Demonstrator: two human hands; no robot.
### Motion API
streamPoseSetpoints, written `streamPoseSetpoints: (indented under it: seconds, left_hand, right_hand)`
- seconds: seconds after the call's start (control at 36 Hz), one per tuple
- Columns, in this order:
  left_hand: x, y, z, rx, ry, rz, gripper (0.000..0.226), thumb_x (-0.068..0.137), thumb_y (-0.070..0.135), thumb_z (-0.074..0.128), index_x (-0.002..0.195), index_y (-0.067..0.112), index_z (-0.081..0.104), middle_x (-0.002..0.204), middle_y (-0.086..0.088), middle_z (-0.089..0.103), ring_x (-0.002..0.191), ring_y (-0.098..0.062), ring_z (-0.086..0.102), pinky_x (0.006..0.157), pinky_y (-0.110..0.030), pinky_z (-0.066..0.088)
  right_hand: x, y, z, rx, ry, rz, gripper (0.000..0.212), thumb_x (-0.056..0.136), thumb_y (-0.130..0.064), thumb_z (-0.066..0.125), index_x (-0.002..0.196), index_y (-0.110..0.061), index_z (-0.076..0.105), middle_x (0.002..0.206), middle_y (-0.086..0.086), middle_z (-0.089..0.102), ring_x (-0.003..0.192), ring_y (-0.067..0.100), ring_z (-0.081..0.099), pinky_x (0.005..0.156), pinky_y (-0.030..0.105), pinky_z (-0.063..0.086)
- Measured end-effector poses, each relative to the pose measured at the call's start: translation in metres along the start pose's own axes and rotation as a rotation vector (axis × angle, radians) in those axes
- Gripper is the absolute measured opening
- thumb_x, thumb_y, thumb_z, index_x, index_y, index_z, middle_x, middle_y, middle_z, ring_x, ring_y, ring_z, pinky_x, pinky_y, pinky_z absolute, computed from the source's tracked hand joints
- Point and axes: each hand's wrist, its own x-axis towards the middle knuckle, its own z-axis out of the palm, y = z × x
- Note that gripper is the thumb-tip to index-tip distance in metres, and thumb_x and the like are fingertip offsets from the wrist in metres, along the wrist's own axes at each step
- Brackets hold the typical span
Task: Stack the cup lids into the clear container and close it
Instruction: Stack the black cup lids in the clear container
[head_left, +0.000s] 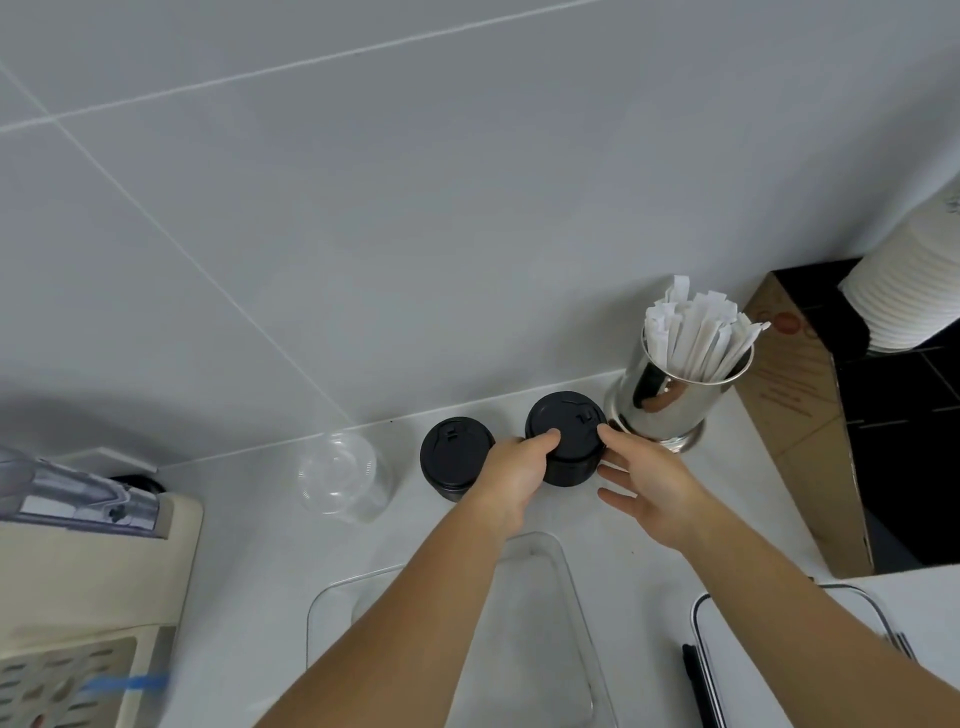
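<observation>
Nearest us, bottom centre of the frame, the clear container (566, 587) sits open on the white counter (249, 545), partly hidden under our forearms; no lids show inside it, as far as we can tell. Its lid (727, 649), w/ a dark rim & clips, lies at lower right, just beside it.

Mid-frame, both hands are on the right-hand stack of black cup lids (566, 439). Our left hand (511, 475) has its thumb laid over the top lid & palm vs. the stack's left side, fingers curled round behind, though the far side is hidden. Our right hand (644, 483) is spread, fingers straight, index tip touching the stack's right edge, the rest fanned apart below it.

Left of that, a second black lid stack (454, 457) stands just beside, touching the left hand's back or nearly so. Further left, a stack of clear dome lids (340, 475), untouched.

Farther back at right: a shiny metal holder of wrapped straws (675, 384), then a brown box (800, 426) & white paper cups (904, 291) at the upper right edge.

Step in hand, we judge: picking up the first black stack, early in the task. Next move calls for firming up both sides so the stack doesn't split, lifting, then bringing it toward us & laying it in the container. The other 2 stacks & closing come after.
</observation>
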Motion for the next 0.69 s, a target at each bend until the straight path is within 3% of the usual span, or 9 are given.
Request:
streamPoseSetpoints:
  seconds: [0.14, 0.31, 0.47, 0.58, 0.69]
  left_hand:
    - [0.003, -0.001, -0.001, 0.015, 0.014, 0.009, 0.053, 0.090, 0.035, 0.063, 0.135, 0.008, 0.055, 0.120, 0.000, 0.057, 0.106, -0.017, 0.050, 0.097, -0.031, 0.039]
    - [-0.001, -0.001, 0.000, -0.043, 0.005, -0.014, 0.047, 0.090, 0.031, 0.064, 0.131, 0.009, 0.057, 0.103, 0.005, 0.060, 0.095, -0.014, 0.054, 0.088, -0.030, 0.039]
    - [-0.007, 0.003, 0.000, -0.017, -0.010, 0.018, 0.044, 0.089, 0.034, 0.065, 0.126, 0.011, 0.059, 0.106, 0.002, 0.063, 0.092, -0.015, 0.056, 0.087, -0.031, 0.041]
    - [-0.014, 0.005, 0.001, -0.005, -0.025, 0.067, 0.038, 0.086, 0.036, 0.066, 0.117, 0.013, 0.065, 0.114, -0.001, 0.069, 0.109, -0.021, 0.062, 0.085, -0.029, 0.044]
    - [-0.026, 0.006, 0.002, -0.006, -0.045, 0.095, 0.030, 0.085, 0.039, 0.066, 0.107, 0.018, 0.066, 0.108, 0.003, 0.069, 0.110, -0.021, 0.062, 0.085, -0.030, 0.044]
  right_hand:
    - [-0.001, 0.000, -0.002, 0.008, 0.006, 0.000, 0.016, 0.094, -0.032, 0.061, 0.108, -0.025, 0.066, 0.118, -0.002, 0.066, 0.116, 0.017, 0.057, 0.107, 0.046, 0.043]
    - [-0.002, 0.001, 0.001, 0.053, 0.017, -0.010, 0.025, 0.093, -0.034, 0.061, 0.116, -0.023, 0.066, 0.121, -0.001, 0.067, 0.117, 0.016, 0.057, 0.104, 0.043, 0.044]
    - [-0.009, -0.001, 0.005, 0.064, 0.037, -0.006, 0.023, 0.093, -0.042, 0.058, 0.110, -0.029, 0.066, 0.118, -0.001, 0.067, 0.107, 0.012, 0.059, 0.101, 0.042, 0.043]
    - [-0.014, -0.005, 0.006, 0.070, 0.070, -0.020, 0.037, 0.091, -0.047, 0.061, 0.121, -0.026, 0.063, 0.123, -0.001, 0.066, 0.113, 0.015, 0.058, 0.104, 0.043, 0.043]
    - [-0.023, -0.009, 0.005, 0.068, 0.072, -0.057, 0.037, 0.091, -0.046, 0.060, 0.121, -0.024, 0.064, 0.122, -0.001, 0.066, 0.115, 0.017, 0.058, 0.108, 0.045, 0.041]
